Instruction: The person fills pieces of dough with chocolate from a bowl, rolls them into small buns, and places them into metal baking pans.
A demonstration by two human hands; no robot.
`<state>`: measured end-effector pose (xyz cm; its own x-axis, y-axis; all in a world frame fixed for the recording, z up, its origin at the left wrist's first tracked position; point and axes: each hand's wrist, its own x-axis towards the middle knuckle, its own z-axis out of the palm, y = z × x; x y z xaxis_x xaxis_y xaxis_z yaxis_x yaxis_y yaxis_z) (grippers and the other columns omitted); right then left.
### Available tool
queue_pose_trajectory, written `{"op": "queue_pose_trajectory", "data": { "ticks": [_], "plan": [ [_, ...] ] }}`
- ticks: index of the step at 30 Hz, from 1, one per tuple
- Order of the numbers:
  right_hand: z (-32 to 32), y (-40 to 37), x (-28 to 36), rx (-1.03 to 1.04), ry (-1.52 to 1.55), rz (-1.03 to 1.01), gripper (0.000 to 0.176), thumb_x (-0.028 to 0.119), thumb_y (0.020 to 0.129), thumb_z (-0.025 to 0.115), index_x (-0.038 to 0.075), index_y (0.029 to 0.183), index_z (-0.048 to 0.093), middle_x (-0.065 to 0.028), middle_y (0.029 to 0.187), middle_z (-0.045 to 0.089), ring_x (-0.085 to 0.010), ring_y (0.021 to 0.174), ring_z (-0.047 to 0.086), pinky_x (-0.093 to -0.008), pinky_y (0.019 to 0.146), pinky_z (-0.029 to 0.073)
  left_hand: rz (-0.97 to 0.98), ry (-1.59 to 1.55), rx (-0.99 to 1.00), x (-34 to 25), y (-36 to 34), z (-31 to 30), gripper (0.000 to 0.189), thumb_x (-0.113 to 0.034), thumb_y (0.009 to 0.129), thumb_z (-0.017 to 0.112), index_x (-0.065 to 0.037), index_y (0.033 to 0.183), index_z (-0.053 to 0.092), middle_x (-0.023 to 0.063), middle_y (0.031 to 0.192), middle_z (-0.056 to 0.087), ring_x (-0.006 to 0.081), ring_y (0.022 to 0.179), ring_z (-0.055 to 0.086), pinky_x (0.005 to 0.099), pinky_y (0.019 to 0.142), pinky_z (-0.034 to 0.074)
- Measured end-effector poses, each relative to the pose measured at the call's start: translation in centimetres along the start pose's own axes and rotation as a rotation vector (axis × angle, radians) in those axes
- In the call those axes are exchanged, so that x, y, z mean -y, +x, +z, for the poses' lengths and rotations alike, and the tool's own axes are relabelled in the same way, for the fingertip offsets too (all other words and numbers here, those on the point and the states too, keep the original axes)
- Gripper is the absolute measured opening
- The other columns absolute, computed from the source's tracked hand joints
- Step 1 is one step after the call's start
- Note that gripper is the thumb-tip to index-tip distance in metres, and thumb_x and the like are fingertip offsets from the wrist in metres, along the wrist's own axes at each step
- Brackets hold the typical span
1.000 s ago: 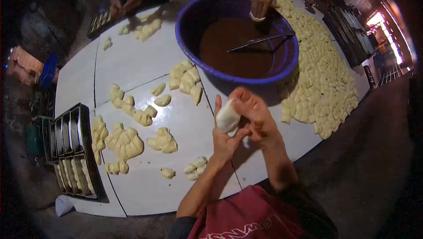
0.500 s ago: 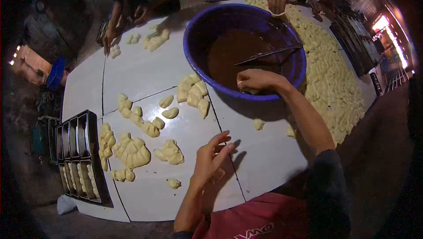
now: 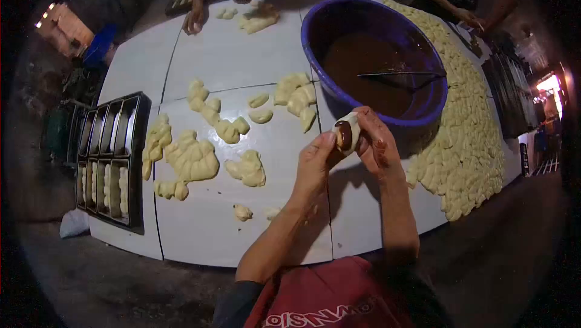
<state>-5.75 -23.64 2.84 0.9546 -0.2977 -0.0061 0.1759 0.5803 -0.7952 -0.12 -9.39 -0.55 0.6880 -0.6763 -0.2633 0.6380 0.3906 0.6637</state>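
A flattened piece of pale dough with dark brown filling on it is held between both hands, just in front of the blue tub's near rim. My left hand pinches its left edge with thumb and fingers. Around its right side, the fingers of my right hand are closed, with brown smears on the skin. Brown filling fills the bottom of the blue tub, and a dark flat tool rests across it.
Dough clusters lie on the white table. A black tray of tins stands at the left. Many dough pieces cover the right side. Co-workers' hands are at the far edge; more dark tins stand far right.
My right hand has come out of the tub, and my left hand has moved up to meet it at the dough. The view has shifted, and the co-workers' hands have moved.
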Motion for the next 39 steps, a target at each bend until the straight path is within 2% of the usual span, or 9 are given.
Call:
{"op": "queue_pose_trajectory", "data": {
  "ticks": [5, 8, 13, 14, 18, 25, 33, 36, 39],
  "plan": [
    [0.9, -2.3, -4.6, -0.080, -0.472, 0.005, 0.049, 0.001, 0.081, 0.073, 0.003, 0.127, 0.054, -0.0074, 0.126, 0.058, -0.0159, 0.115, 0.058, -0.0309, 0.102, 0.046, 0.045, 0.149, -0.229, -1.9, -2.3, -3.8, 0.029, -0.017, 0.095, 0.068, 0.004, 0.115, 0.067, 0.0101, 0.102, 0.071, 0.0153, 0.091, 0.069, 0.0275, 0.085, 0.057],
    [3.2, -3.4, -6.9, -0.063, -0.989, -0.213, 0.062, 0.012, 0.082, 0.078, 0.005, 0.137, 0.051, -0.0185, 0.143, 0.045, -0.0294, 0.132, 0.049, -0.0384, 0.106, 0.047, 0.080, 0.181, -0.248, -1.6, -3.2, -5.1, 0.034, -0.017, 0.093, 0.069, 0.006, 0.119, 0.065, 0.0118, 0.105, 0.070, 0.0165, 0.091, 0.069, 0.0281, 0.085, 0.056],
    [4.9, -3.1, -9.7, -0.202, -1.179, -0.515, 0.025, 0.010, 0.087, 0.073, 0.002, 0.110, 0.070, -0.0121, 0.115, 0.062, -0.0224, 0.092, 0.065, -0.0349, 0.079, 0.055, 0.260, 0.381, -0.313, -1.8, -4.3, -5.5, 0.031, -0.017, 0.093, 0.072, 0.003, 0.116, 0.069, 0.0087, 0.100, 0.072, 0.0120, 0.087, 0.066, 0.0238, 0.076, 0.054],
    [5.2, -3.3, -9.5, -0.230, -1.175, -0.479, 0.019, 0.012, 0.089, 0.072, 0.003, 0.105, 0.072, -0.0092, 0.099, 0.066, -0.0185, 0.084, 0.064, -0.0320, 0.073, 0.052, 0.366, 0.389, -0.296, -0.7, -3.6, -6.7, 0.030, -0.019, 0.092, 0.072, 0.002, 0.114, 0.071, 0.0075, 0.097, 0.072, 0.0107, 0.083, 0.065, 0.0240, 0.074, 0.054],
    [4.8, -3.1, -9.7, -0.241, -0.844, -0.121, 0.018, 0.016, 0.092, 0.069, 0.003, 0.105, 0.071, -0.0034, 0.085, 0.068, -0.0112, 0.078, 0.060, -0.0263, 0.073, 0.047, 0.130, 0.319, -0.228, -3.1, -3.9, -6.3, 0.029, -0.023, 0.091, 0.074, -0.001, 0.110, 0.072, 0.0049, 0.093, 0.072, 0.0092, 0.083, 0.065, 0.0228, 0.072, 0.054],
    [4.8, -4.9, -7.6, 0.088, -0.921, -0.200, 0.034, 0.010, 0.091, 0.068, 0.007, 0.125, 0.066, -0.0088, 0.117, 0.062, -0.0134, 0.096, 0.058, -0.0279, 0.080, 0.048, -0.004, 0.330, -0.154, -5.7, -4.8, -6.4, 0.034, -0.026, 0.091, 0.073, -0.002, 0.115, 0.069, 0.0053, 0.099, 0.071, 0.0128, 0.085, 0.068, 0.0277, 0.074, 0.057],
    [5.3, -4.3, -10.5, -0.112, -0.716, -0.463, 0.020, 0.008, 0.097, 0.061, 0.005, 0.117, 0.063, -0.0126, 0.113, 0.063, -0.0177, 0.099, 0.061, -0.0353, 0.086, 0.051, 0.131, 0.414, -0.030, -5.0, -5.9, -6.1, 0.025, -0.012, 0.093, 0.067, 0.001, 0.114, 0.069, 0.0072, 0.098, 0.071, 0.0114, 0.083, 0.066, 0.0274, 0.072, 0.058],
    [3.9, -3.7, -11.6, -0.123, -0.990, -0.688, 0.012, 0.010, 0.098, 0.060, 0.003, 0.108, 0.060, -0.0118, 0.101, 0.064, -0.0195, 0.089, 0.064, -0.0342, 0.078, 0.053, 0.115, 0.502, -0.009, -4.4, -6.1, -6.5, 0.026, -0.012, 0.098, 0.060, 0.000, 0.120, 0.068, 0.0016, 0.093, 0.068, 0.0078, 0.080, 0.062, 0.0256, 0.073, 0.055],
    [4.0, -3.3, -11.6, -0.188, -1.024, -0.745, 0.013, 0.014, 0.096, 0.065, 0.003, 0.094, 0.060, -0.0089, 0.087, 0.064, -0.0182, 0.075, 0.063, -0.0319, 0.066, 0.052, 0.091, 0.391, 0.027, -4.3, -7.0, -5.9, 0.031, -0.017, 0.099, 0.060, 0.002, 0.123, 0.065, 0.0096, 0.111, 0.068, 0.0141, 0.098, 0.065, 0.0316, 0.083, 0.058]
  ]
}}
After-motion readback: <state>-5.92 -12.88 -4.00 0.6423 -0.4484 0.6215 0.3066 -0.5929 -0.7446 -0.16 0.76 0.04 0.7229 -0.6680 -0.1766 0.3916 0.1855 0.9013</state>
